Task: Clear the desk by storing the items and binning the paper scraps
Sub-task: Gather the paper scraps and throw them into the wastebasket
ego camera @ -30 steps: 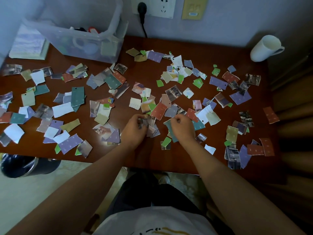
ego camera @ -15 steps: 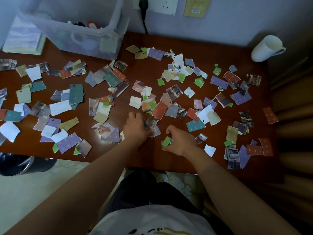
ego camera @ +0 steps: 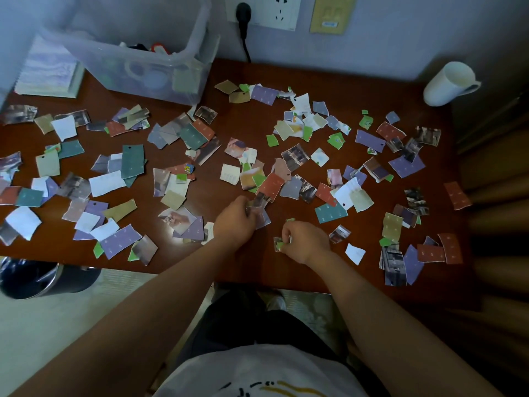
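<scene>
Several torn paper scraps (ego camera: 131, 160) in purple, teal, red, green and white cover the brown desk (ego camera: 246, 130). My left hand (ego camera: 233, 223) grips a small bunch of gathered scraps (ego camera: 259, 209) near the desk's front middle. My right hand (ego camera: 306, 240) pinches a green and grey scrap (ego camera: 279, 245) just off the desk surface, a little right of the left hand. A dark waste bin (ego camera: 31, 277) stands on the floor below the desk's front left edge.
A clear plastic storage box (ego camera: 154, 67) with items inside stands at the back left, beside a stack of paper pads (ego camera: 48, 73). A white mug (ego camera: 449, 83) lies tilted at the back right corner. A plug and cable (ego camera: 244, 21) run down the wall.
My right hand has pulled back from the middle pile toward the front edge and picked up a green and grey scrap. My left hand has stayed in place with its bunch.
</scene>
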